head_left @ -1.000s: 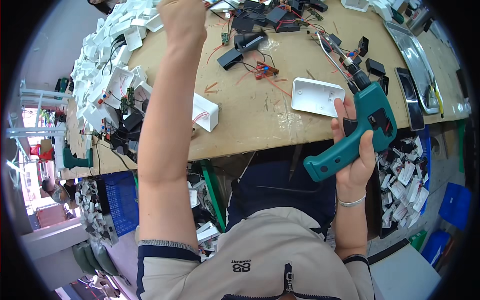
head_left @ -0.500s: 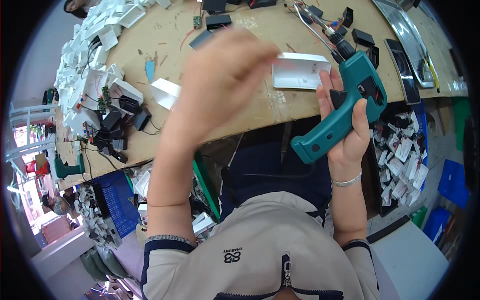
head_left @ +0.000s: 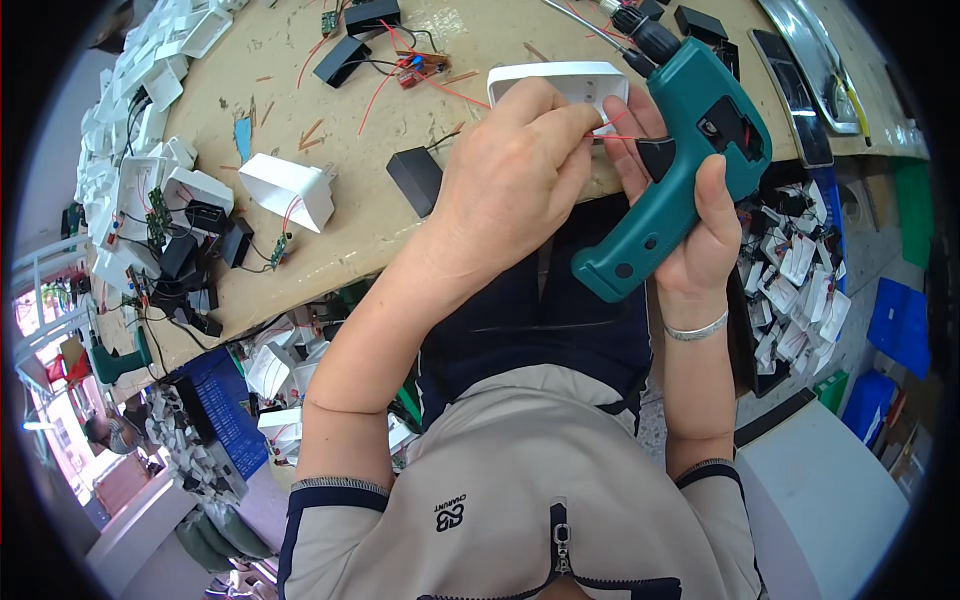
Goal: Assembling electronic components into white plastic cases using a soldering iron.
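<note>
My right hand (head_left: 700, 225) grips a teal power drill (head_left: 690, 150) by its handle, the black chuck pointing up and away to the left. A thin metal rod (head_left: 590, 27) with a black end runs beside the chuck; what holds it is hidden. My left hand (head_left: 520, 180) is closed in a pinch on a thin red wire (head_left: 615, 137), which stretches to the fingers of my right hand by the trigger. Behind both hands sits an open white plastic housing (head_left: 560, 72), partly covered by them. A black box (head_left: 415, 180) lies beside my left wrist.
A second white housing (head_left: 287, 190) with wires and a small board stands to the left. Heaped white housings (head_left: 150, 95) fill the table's left side. A small circuit board (head_left: 425, 68) with red wires lies farther back. A dark phone (head_left: 790, 95) and metal tray (head_left: 825, 65) are at right.
My left hand has come rightward and down to the fingers of my right hand, with the red wire now taut between them. The view has shifted, and the drill sits slightly farther up and left.
</note>
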Action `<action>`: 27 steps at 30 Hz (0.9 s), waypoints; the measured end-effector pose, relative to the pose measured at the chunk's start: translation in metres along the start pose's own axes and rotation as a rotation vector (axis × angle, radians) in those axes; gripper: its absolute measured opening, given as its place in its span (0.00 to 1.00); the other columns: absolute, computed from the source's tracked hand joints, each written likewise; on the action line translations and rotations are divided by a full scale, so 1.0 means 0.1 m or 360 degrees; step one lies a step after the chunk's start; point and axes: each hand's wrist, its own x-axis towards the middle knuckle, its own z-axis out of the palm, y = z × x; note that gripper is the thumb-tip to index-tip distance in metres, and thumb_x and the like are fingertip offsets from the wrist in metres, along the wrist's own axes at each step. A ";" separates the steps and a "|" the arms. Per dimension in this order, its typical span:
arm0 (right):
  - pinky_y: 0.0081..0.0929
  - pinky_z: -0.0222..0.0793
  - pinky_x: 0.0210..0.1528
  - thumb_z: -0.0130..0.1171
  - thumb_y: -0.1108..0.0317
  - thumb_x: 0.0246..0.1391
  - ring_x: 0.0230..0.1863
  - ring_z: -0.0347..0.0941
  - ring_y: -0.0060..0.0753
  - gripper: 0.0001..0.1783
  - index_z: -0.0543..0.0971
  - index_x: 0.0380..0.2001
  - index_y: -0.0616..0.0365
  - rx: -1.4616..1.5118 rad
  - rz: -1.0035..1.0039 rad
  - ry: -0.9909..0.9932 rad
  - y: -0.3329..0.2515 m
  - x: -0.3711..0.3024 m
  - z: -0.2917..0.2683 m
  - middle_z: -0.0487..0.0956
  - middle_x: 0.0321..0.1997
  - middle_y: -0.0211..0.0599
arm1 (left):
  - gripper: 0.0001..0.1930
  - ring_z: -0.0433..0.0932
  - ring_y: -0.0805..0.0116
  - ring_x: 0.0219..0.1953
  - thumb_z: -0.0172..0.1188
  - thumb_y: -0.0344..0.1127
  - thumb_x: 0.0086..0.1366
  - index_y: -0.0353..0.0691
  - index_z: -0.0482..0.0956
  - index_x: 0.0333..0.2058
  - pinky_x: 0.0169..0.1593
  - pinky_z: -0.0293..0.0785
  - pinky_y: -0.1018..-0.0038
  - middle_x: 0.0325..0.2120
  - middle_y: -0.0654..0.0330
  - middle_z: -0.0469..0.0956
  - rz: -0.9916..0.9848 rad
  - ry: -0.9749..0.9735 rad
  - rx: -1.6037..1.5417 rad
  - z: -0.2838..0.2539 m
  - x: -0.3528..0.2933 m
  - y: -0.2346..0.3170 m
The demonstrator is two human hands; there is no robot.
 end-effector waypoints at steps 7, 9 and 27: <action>0.41 0.57 0.57 0.54 0.57 0.50 0.57 0.59 0.49 0.33 0.56 0.55 0.62 0.0145 -0.0038 0.0041 0.02 0.04 -0.05 0.61 0.56 0.51 | 0.06 0.68 0.69 0.19 0.59 0.25 0.48 0.39 0.78 0.28 0.21 0.64 0.78 0.21 0.61 0.69 -0.0041 -0.0078 0.0067 -0.03 -0.01 0.00; 0.41 0.57 0.57 0.54 0.57 0.50 0.57 0.59 0.49 0.33 0.57 0.55 0.62 0.0127 -0.0025 0.0042 0.01 0.04 -0.05 0.62 0.55 0.52 | 0.06 0.68 0.69 0.19 0.60 0.25 0.47 0.40 0.78 0.27 0.23 0.62 0.78 0.20 0.62 0.68 0.0026 -0.0019 0.0157 -0.02 -0.03 -0.03; 0.25 0.71 0.36 0.55 0.49 0.47 0.41 0.70 0.41 0.41 0.55 0.54 0.70 -0.0671 -0.0156 0.0155 -0.40 -0.59 -0.18 0.65 0.50 0.58 | 0.04 0.66 0.72 0.24 0.56 0.29 0.39 0.44 0.72 0.18 0.34 0.48 0.67 0.21 0.69 0.65 0.0255 0.0254 0.0741 0.13 -0.02 -0.15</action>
